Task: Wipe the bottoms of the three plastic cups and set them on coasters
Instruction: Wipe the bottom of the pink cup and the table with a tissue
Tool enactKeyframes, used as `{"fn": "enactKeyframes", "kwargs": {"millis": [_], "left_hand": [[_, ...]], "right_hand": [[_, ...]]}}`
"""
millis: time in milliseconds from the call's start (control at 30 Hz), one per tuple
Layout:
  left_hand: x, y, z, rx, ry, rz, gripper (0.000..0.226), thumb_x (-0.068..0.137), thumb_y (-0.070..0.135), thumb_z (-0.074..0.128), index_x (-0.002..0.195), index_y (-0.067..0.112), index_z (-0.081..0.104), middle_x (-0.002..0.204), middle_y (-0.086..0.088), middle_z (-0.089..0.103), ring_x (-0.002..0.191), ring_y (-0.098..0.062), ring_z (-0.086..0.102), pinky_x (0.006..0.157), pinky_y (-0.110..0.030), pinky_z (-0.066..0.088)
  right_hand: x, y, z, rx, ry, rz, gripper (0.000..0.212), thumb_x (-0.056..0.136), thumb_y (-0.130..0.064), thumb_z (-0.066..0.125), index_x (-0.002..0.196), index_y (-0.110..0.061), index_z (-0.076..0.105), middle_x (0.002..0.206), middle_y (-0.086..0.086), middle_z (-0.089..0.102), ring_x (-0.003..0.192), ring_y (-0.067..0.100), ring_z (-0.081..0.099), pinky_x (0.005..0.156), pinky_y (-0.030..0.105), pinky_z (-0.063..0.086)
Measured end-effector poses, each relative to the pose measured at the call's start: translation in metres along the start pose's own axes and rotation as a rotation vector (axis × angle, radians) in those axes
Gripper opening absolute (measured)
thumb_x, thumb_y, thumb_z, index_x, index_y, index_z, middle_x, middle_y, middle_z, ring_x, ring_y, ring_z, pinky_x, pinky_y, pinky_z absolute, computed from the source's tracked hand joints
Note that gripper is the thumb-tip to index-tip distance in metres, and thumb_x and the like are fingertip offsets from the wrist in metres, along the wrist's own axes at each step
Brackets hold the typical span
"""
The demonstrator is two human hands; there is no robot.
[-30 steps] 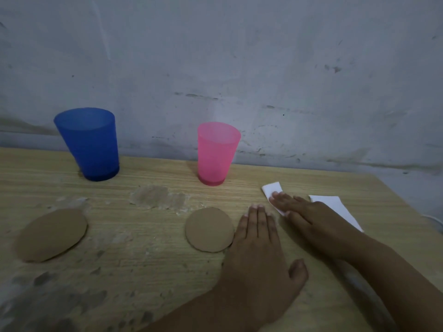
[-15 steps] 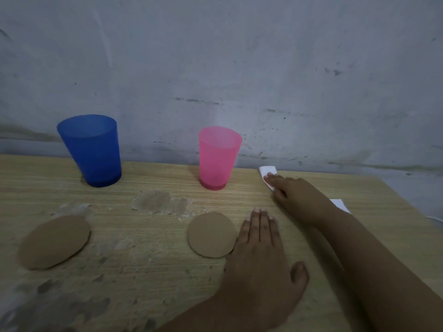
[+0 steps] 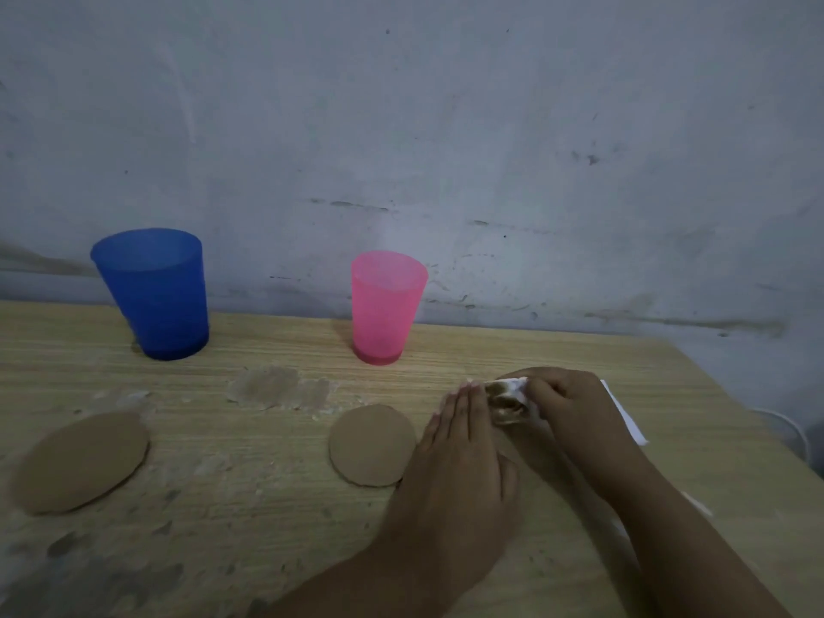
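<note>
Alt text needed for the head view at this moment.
The right hand grips a crumpled white tissue beside the flat left hand on a wooden table. A blue cup and pink cup stand behind two empty cardboard coasters.

Two bare forearms come in from the near edge, no sleeves showing on either, no watch, no bracelet, no ring that can be made out. On the left hand [image 3: 463, 457], nearer and left of the other, the fingernails show pale and trimmed short at the far tips. The right hand [image 3: 570, 408] is bare as well, knuckles ridged, nails hidden from view.
</note>
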State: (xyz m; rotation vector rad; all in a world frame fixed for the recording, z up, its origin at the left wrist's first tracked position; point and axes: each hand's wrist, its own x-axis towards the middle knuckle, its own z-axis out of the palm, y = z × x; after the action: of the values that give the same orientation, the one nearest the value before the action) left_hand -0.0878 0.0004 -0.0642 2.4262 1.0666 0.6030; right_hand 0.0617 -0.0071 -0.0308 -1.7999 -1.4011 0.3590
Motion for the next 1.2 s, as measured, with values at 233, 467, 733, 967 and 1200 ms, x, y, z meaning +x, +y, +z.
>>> {"fn": "enactKeyframes", "kwargs": {"millis": [233,467,733,967,1200], "left_hand": [[0.002,0.001,-0.008,-0.376,0.222,0.069,0.052,0.09,0.029,0.031,0.142,0.024,0.033,0.139,0.009,0.041,0.129,-0.004,0.036,0.107,-0.028,0.032],[0.007,-0.004,-0.012,-0.551,0.326,-0.027,0.013,0.09,0.013,0.053,0.093,0.022,0.062,0.089,0.012,0.064,0.083,0.0,0.058,0.073,-0.029,0.049],[0.008,-0.004,-0.018,-0.874,0.424,-0.228,0.012,0.09,0.011,0.057,0.081,0.02,0.058,0.073,0.001,0.069,0.064,-0.013,0.066,0.05,-0.022,0.048],[0.007,0.0,-0.02,-0.959,0.412,-0.205,0.013,0.091,0.011,0.057,0.086,0.023,0.056,0.077,-0.001,0.072,0.061,-0.011,0.068,0.049,-0.018,0.048],[0.006,0.0,-0.022,-1.016,0.361,-0.155,0.024,0.092,0.005,0.052,0.09,0.027,0.06,0.07,0.002,0.074,0.059,-0.009,0.068,0.049,-0.017,0.047]], "right_hand": [[0.0,0.01,-0.006,0.665,-0.154,0.193,0.032,0.069,-0.016,0.051,0.087,-0.001,0.073,0.083,0.024,0.072,0.079,0.035,0.068,0.069,0.039,0.056],[-0.004,0.003,-0.009,0.742,-0.244,0.202,0.027,0.082,-0.012,0.049,0.088,0.002,0.072,0.088,0.027,0.071,0.084,0.039,0.069,0.069,0.039,0.058],[-0.004,-0.001,-0.003,0.951,-0.399,0.15,0.037,0.079,-0.008,0.062,0.112,0.008,0.058,0.107,0.033,0.064,0.088,0.037,0.067,0.071,0.043,0.059],[0.0,0.003,0.0,0.919,-0.265,0.076,0.023,0.068,-0.005,0.071,0.09,-0.011,0.072,0.085,0.015,0.074,0.077,0.025,0.07,0.07,0.036,0.059],[0.0,-0.001,-0.001,0.848,-0.215,0.025,0.013,0.067,-0.009,0.067,0.077,-0.01,0.075,0.082,0.011,0.074,0.076,0.024,0.069,0.066,0.031,0.057]]}}
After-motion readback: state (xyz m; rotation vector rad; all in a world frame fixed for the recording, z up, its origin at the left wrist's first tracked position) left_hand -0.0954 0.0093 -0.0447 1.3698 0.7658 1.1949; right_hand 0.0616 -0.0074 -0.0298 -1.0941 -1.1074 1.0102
